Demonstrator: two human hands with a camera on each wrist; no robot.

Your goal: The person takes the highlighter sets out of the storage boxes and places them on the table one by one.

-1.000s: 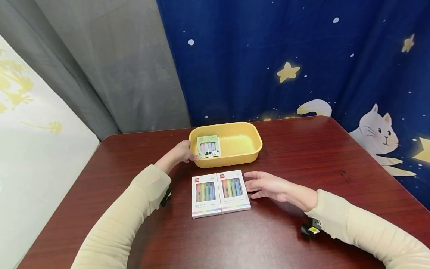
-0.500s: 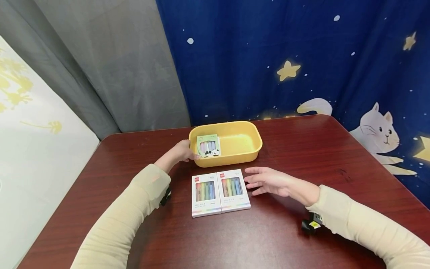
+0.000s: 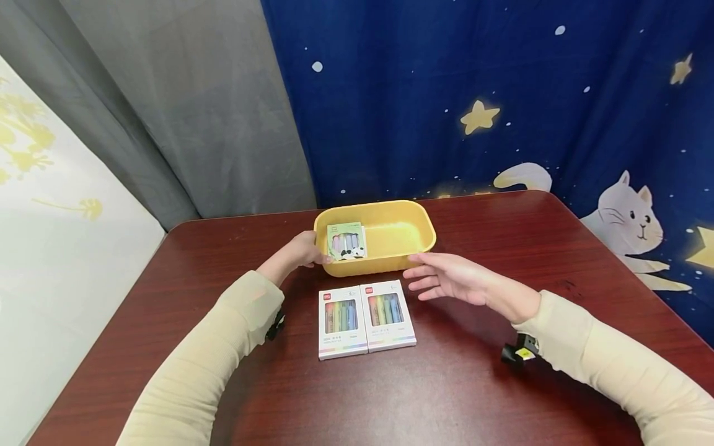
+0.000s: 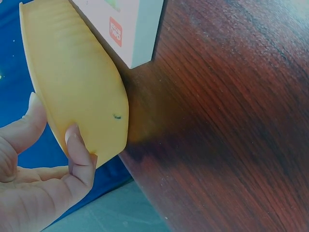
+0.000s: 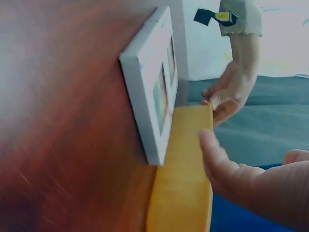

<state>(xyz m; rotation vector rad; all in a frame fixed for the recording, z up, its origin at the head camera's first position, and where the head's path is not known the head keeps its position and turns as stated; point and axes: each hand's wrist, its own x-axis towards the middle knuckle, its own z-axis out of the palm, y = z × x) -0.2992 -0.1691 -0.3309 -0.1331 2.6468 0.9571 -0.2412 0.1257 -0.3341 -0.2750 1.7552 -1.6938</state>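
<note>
A yellow plastic basket (image 3: 379, 266) sits toward the back of the table. My left hand (image 3: 304, 249) grips its left end, thumb and fingers on the rim and wall (image 4: 82, 72). Inside, at the left, lies a green panda-print box (image 3: 346, 241) with pastel pens in its window. My right hand (image 3: 454, 279) is by the basket's front right corner, fingers spread and holding nothing. Its thumb (image 5: 211, 145) is at the rim; whether it touches cannot be told. In front, two white boxes of coloured pens, a left one (image 3: 343, 344) and a right one (image 3: 390, 337), lie flat side by side.
The dark red wooden table (image 3: 446, 384) has its far edge just behind the basket. Grey and blue curtains (image 3: 390, 93) hang beyond it, and a white panel (image 3: 61, 248) stands along the left side.
My right hand has left the right white box's side and moved back to the basket's front right corner, its fingers spreading. The left hand, basket and boxes keep their places.
</note>
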